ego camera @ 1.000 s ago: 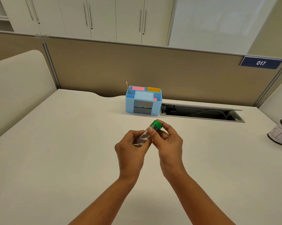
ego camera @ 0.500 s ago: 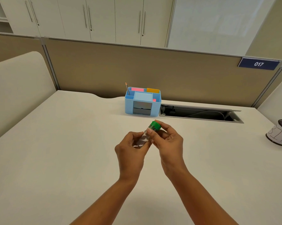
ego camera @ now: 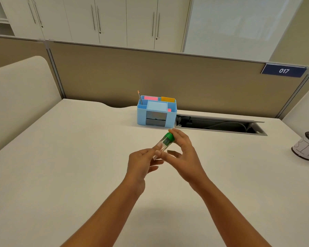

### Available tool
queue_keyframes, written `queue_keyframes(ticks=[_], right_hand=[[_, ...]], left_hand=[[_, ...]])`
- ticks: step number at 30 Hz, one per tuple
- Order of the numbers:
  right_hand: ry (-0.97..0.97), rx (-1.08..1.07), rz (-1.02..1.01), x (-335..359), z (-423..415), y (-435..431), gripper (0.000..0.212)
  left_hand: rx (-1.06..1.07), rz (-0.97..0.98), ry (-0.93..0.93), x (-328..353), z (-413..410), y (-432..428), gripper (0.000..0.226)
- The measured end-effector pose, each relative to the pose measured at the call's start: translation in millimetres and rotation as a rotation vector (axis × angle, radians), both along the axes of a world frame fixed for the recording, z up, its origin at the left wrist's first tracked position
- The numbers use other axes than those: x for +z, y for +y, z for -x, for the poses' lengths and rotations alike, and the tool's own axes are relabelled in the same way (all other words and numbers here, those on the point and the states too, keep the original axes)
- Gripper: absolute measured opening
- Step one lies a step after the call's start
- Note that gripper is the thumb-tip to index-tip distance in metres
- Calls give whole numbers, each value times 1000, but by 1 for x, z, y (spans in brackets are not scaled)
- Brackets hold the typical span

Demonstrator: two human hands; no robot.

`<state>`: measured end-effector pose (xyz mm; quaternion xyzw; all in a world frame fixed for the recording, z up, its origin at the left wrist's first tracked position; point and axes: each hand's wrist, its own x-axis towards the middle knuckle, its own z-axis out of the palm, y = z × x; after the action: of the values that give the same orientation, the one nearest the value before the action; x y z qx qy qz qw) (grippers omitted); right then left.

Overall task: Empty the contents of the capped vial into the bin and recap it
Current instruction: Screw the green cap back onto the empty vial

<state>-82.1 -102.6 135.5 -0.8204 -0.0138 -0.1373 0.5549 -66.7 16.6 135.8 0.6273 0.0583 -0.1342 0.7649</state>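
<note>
A clear glass vial [ego camera: 162, 145] with a green cap [ego camera: 169, 136] is held tilted above the middle of the white desk, cap end pointing up and away. My left hand [ego camera: 141, 164] grips the vial's lower body between thumb and fingers. My right hand [ego camera: 183, 154] reaches over the cap with its index finger and thumb on it; its other fingers are spread. The cap sits on the vial. What is inside the vial is too small to make out. The bin [ego camera: 308, 147], a white cup with a dark mesh rim, stands at the desk's far right edge.
A light blue desk organizer [ego camera: 157, 113] with a pencil and sticky notes stands at the back centre. To its right is an open cable slot [ego camera: 219, 124] in the desk. A tan partition runs behind, with white side panels left and right.
My right hand's lower fingers have opened away from the vial, leaving only the fingertips on the green cap. My left hand keeps its hold. The view has shifted slightly.
</note>
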Motion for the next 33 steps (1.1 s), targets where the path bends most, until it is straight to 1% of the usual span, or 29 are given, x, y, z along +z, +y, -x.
queue_keyframes(ticks=[3, 6, 10, 16, 24, 29, 33], right_hand=[[17, 44, 176, -2, 0, -1, 91], [0, 24, 278, -7, 0, 3, 99], [-62, -48, 310, -9, -2, 4, 92], [-111, -70, 348, -10, -3, 0, 83], [-101, -51, 351, -13, -7, -2, 84], [-76, -22, 339, -13, -7, -2, 85], [-27, 6, 309, -11, -10, -5, 85]], left_hand=[[-65, 29, 110, 0, -2, 2, 27], [-125, 69, 153, 1, -1, 1, 33], [-158, 83, 166, 1, -1, -1, 30], [-182, 108, 181, -4, -1, -1, 30], [-238, 120, 156, -9, -6, 1, 37], [-269, 97, 126, -12, -10, 3, 38], [-268, 84, 145, -15, -15, 6, 37]])
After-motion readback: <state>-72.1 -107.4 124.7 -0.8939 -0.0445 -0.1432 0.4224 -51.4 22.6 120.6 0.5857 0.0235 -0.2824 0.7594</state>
